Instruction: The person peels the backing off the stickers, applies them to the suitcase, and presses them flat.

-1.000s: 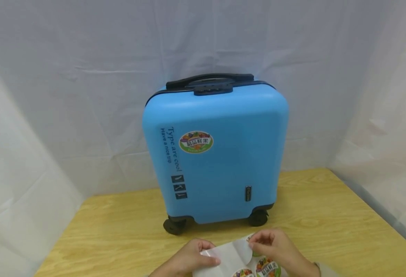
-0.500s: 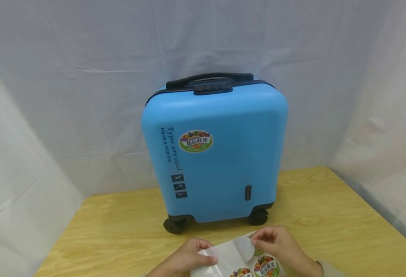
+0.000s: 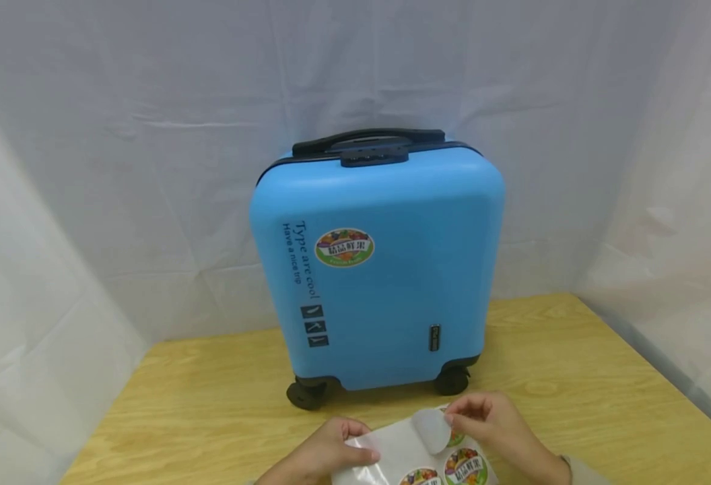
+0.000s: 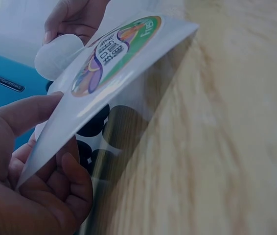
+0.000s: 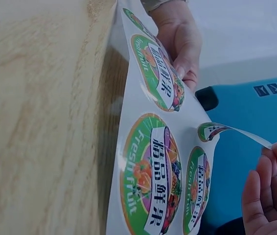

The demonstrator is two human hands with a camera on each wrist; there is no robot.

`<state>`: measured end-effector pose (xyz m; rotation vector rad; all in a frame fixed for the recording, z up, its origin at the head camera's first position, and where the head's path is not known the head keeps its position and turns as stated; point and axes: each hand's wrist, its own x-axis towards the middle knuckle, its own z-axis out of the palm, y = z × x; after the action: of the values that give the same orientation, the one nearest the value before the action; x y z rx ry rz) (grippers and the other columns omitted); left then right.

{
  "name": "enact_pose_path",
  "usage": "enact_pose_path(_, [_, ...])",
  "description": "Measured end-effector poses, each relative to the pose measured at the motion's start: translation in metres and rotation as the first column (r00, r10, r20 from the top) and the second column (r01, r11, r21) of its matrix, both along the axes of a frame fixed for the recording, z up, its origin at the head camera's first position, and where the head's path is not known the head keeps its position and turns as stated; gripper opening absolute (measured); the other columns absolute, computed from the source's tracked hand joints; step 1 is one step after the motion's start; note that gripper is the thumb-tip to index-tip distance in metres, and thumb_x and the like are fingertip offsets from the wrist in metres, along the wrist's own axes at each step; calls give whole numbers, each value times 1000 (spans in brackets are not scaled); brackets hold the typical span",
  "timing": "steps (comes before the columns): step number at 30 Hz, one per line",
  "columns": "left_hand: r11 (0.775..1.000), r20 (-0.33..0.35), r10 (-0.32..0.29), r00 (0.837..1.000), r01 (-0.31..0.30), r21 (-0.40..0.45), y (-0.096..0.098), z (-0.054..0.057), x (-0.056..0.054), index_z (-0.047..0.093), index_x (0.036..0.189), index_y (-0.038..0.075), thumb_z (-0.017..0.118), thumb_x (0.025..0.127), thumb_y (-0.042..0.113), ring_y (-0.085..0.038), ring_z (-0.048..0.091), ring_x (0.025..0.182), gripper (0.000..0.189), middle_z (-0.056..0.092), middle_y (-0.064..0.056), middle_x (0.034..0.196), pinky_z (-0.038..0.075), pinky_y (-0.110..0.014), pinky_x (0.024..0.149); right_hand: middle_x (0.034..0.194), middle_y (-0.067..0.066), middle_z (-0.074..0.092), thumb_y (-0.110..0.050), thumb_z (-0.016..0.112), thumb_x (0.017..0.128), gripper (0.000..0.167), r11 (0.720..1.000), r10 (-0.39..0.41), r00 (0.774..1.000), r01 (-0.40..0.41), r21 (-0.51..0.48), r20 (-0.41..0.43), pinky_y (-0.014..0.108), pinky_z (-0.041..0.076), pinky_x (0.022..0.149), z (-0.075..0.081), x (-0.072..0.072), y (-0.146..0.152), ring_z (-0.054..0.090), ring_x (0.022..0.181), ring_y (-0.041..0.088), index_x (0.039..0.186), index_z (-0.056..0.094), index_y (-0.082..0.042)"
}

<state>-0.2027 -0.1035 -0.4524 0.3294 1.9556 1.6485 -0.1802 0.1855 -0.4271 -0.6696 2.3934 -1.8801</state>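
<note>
My left hand [image 3: 330, 450] grips the left edge of a glossy white sticker sheet [image 3: 386, 448] with its thumb on top. The thumb and finger of my right hand [image 3: 501, 431] pinch the edge of a round sticker [image 3: 431, 431]. Its white back shows, and it curls up from the sheet. In the right wrist view the lifted sticker [image 5: 212, 130] still joins the sheet at its far side. Several printed fruit stickers lie flat on the sheet, one of them a lower-right sticker [image 3: 466, 466]. The sheet's near part falls outside the head view.
Behind the hands a blue suitcase [image 3: 392, 289] stands upright on black wheels [image 3: 452, 380]. A fruit sticker [image 3: 345, 248] is on its upper left front, beside printed lettering. The wooden table [image 3: 198, 391] is bordered by white cloth [image 3: 149, 168] at the back and sides.
The round sticker has lifted farther from the sheet, showing more of its white back. My right hand has shifted slightly right and up; the left hand has barely moved.
</note>
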Motion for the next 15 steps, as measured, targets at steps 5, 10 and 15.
enact_pose_path(5, [1000,8,1,1000,-1,9,-1,-2,0,68,97,-3,70,82,7,-11,65,65,19,70,-7,84,55,-26,61,81,-4,69,-10,64,88,17,1000,-25,1000,25,16,-8,27,54,63,2,-1,2,63,69,7,91,67,7])
enact_pose_path(10, [1000,-8,-1,1000,1,-9,-2,-4,-1,67,97,-4,69,82,6,-10,64,64,18,70,-6,83,53,-24,59,82,-3,69,-10,63,89,19,1000,-21,1000,21,11,11,28,54,65,5,-2,3,64,71,9,93,66,8])
enact_pose_path(15, [999,-26,-2,1000,1,-37,-1,-2,-2,68,96,-3,69,83,7,-10,63,65,17,70,-5,83,53,-25,59,81,-5,69,-9,63,89,18,1000,-26,1000,26,7,3,29,55,65,7,-3,2,64,71,11,93,66,8])
